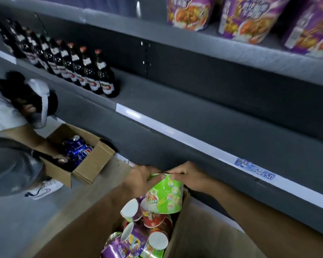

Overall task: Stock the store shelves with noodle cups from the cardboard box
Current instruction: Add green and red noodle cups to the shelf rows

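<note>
Where the open brown cardboard box (192, 235) stands on the floor before the grey metal shelving, a green printed noodle cup (166, 197) is held just above its contents. The cup's long axis runs nearly upright in the frame with a slight lean, broader end toward the box and narrower end uppermost. The left hand (141, 180) and right hand (189, 176) sit close together, fingertips pinching that upper end from either side. Beneath lie jumbled purple, red and green cups (136, 239), several tipped over.

The middle shelf board (175, 108) offers open room right of a row of dark glass bottles (93, 71); its white-stripped front edge (175, 135) lies beyond the hands. Purple noodle tubs (250, 17) on the upper shelf are cut off at the frame top. The box's near side is out of frame, and the cup's print is blurred.
</note>
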A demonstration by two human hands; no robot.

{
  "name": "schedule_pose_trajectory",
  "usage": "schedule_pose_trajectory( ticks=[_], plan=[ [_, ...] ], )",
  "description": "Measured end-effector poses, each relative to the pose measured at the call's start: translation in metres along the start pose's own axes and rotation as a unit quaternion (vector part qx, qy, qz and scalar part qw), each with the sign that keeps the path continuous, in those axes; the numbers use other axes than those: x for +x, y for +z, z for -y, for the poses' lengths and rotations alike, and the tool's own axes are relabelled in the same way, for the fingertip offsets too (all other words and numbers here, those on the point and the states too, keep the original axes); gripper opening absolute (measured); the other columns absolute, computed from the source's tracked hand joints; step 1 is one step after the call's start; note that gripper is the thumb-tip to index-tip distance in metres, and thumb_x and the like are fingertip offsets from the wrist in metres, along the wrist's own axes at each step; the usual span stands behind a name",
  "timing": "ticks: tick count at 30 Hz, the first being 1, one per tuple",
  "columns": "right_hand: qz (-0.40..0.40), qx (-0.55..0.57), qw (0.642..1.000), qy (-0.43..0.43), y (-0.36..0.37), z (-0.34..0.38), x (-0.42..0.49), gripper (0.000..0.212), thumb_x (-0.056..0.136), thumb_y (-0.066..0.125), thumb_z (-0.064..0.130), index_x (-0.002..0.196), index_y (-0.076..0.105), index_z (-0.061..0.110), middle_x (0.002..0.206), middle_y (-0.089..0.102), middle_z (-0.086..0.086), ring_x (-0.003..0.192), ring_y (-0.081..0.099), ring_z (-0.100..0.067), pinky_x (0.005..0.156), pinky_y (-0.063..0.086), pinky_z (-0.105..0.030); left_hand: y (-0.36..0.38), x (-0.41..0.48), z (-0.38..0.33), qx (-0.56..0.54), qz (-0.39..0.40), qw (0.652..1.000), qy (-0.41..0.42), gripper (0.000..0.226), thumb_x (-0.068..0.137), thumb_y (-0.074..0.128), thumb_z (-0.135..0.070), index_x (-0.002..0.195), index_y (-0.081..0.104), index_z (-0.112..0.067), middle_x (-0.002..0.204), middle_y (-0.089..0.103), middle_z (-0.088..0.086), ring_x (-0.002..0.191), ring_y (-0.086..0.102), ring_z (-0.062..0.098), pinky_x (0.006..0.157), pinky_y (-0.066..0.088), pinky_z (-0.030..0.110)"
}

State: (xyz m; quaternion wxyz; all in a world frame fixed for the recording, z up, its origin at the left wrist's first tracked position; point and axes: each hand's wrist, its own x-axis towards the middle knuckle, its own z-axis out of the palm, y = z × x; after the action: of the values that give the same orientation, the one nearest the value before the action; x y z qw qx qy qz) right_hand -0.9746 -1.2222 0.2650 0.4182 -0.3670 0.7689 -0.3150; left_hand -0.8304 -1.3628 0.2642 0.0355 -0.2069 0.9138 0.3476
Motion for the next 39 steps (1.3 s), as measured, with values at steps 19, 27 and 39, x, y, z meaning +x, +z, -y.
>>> schedule_pose_trajectory(
  ticks=[19, 27, 39],
  plan=[
    [-0.175, 0.035, 0.982, -0.062, -0.167, 0.078, -0.14, 0.02, 0.091, 0.061, 0.02, 0.108, 0.072, 0.02, 0.1, 0.073, 0.005, 0.094, 0.067, -0.008, 0.09, 0.053, -0.031, -0.084, 0.04, -0.192, -0.024, -0.022, 0.979, 0.2, 0.023, 0.095, 0.052, -0.039, 0.098, 0.069, -0.026, 0.084, 0.071, -0.009, 0.077, 0.065, -0.001, 0.069, 0.049, 0.016],
    [-0.247, 0.066, 0.961, -0.101, -0.224, 0.091, -0.226, 0.022, 0.092, 0.059, 0.012, 0.109, 0.072, 0.012, 0.104, 0.073, -0.003, 0.098, 0.068, -0.015, 0.091, 0.054, -0.036, -0.091, 0.045, -0.292, -0.035, -0.029, 0.955, 0.294, 0.02, 0.095, 0.052, -0.037, 0.095, 0.069, -0.027, 0.085, 0.069, -0.013, 0.079, 0.064, 0.001, 0.069, 0.051, 0.021],
    [-0.352, 0.052, 0.927, -0.119, -0.305, 0.055, -0.352, 0.021, 0.092, 0.06, 0.013, 0.106, 0.073, 0.022, 0.103, 0.073, 0.001, 0.098, 0.068, -0.012, 0.091, 0.054, -0.035, -0.051, 0.047, -0.446, -0.031, -0.056, 0.911, 0.408, 0.044, 0.082, 0.045, -0.061, 0.1, 0.071, -0.03, 0.09, 0.07, -0.015, 0.082, 0.063, -0.003, 0.07, 0.047, 0.016]
  ],
)
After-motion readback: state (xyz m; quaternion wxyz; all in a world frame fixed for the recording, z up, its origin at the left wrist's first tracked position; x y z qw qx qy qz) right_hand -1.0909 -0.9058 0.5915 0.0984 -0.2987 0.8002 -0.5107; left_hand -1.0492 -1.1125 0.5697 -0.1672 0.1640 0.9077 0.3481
